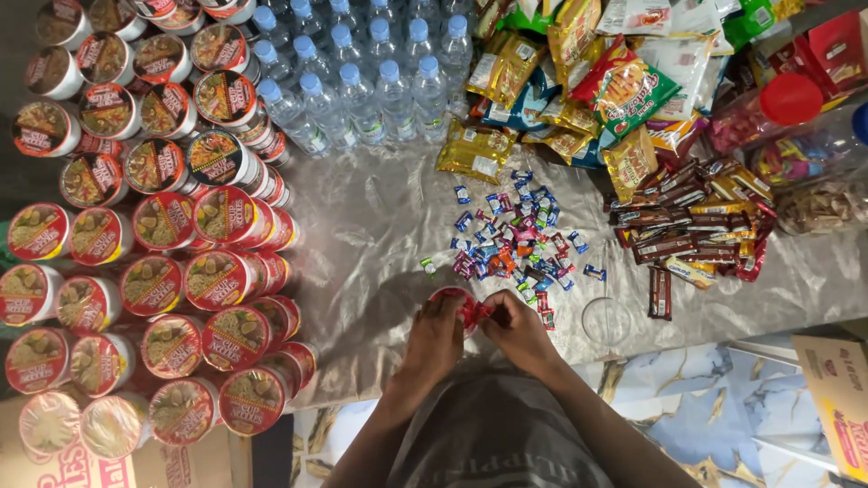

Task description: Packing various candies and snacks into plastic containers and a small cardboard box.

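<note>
Near the front edge of a table draped in shiny silver cloth (380,226), the left hand (437,336) and right hand (515,330) meet, fingers pinched together on a small red packet (472,310). The packet lies crumpled between them, its long axis running roughly left to right, from one hand to the other. Just beyond it sits a scattered heap of small wrapped sweets (515,237) in blue, pink and red. Left of the hands, round noodle cups (172,226) with red-rimmed lids lie stacked in rows. Clear water bottles (362,77) with blue caps stand at the back. Yellow and green snack bags (561,81) pile up further right, beside brown chocolate bars (687,226). A clear round lid (606,321) rests near the right hand.
</note>
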